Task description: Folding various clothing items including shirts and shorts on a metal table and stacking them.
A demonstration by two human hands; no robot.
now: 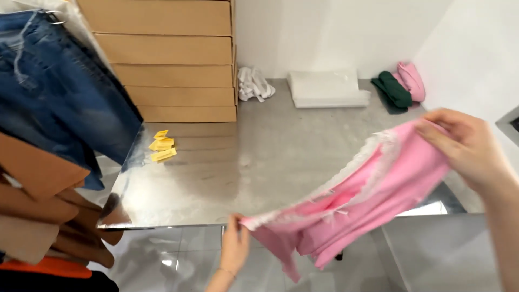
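A pink garment (357, 200) with white lace trim along its upper edge hangs stretched between my two hands, above the near right part of a shiny metal table (259, 157). My left hand (234, 249) pinches its lower left corner at the table's front edge. My right hand (467, 146) grips its upper right end, raised higher. The cloth sags and bunches below the middle.
Stacked brown cardboard boxes (173, 59) stand at the back left. Yellow tags (162, 147) lie near them. A white crumpled cloth (254, 84), a folded white stack (327, 89) and green and pink folded garments (403, 86) sit at the back. Jeans (59, 97) and brown clothes (38, 205) hang at left.
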